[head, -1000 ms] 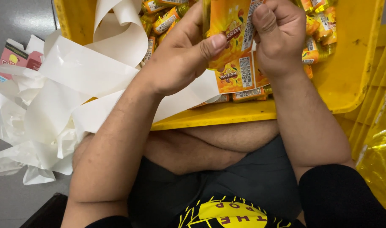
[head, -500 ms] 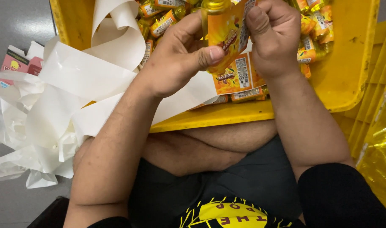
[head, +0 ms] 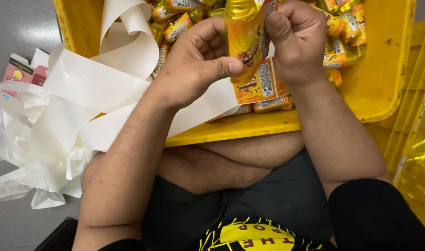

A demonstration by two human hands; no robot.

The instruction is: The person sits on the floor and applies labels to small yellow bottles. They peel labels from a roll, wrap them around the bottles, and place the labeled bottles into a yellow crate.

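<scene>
Now, our change: we have lifted the small yellow bottle (head: 240, 35) higher, label sheet hanging looser below.
Our left hand (head: 194, 69): thumb pressed on the bottle's label.
Our right hand (head: 298, 42): fingers pinching the label's edge.
Bottle's place: between both hands, over the yellow crate (head: 384, 69).
Beyond: loose bottles (head: 175, 25).

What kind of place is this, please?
Probably a small packing or labelling workshop: a yellow crate full of small labelled bottles, and heaps of white backing paper on the floor.
</scene>
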